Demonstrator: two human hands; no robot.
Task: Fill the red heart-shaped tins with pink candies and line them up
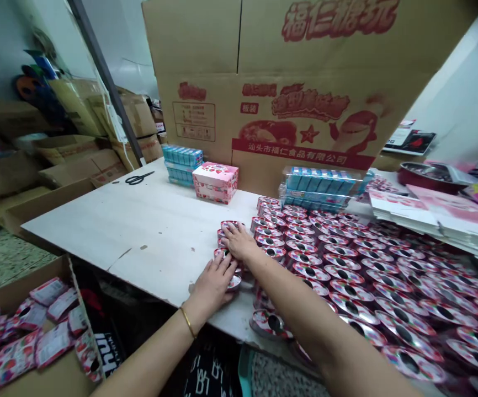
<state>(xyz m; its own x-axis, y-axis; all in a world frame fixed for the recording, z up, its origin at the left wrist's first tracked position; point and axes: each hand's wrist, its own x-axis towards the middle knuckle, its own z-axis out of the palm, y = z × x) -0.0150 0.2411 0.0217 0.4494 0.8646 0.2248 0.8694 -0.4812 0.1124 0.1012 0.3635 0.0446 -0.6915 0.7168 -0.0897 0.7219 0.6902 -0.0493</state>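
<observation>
My left hand [213, 282] lies flat, fingers spread, on a short column of small round candy tins [227, 225] near the front edge of the white table [139, 226]. My right hand [239, 242] rests just beyond it, fingers stretched over the same tins. A gold bangle sits on my left wrist. To the right, a large field of identical red-and-silver tins [346, 270] lies in overlapping rows across the table.
A big printed cardboard carton [272, 99] stands at the back. In front of it are a pink box [215, 181], blue packs [181, 163] and a clear tray of blue packs [322, 188]. Scissors [138, 177] lie at the far left. A carton of pink sachets [27, 336] sits lower left.
</observation>
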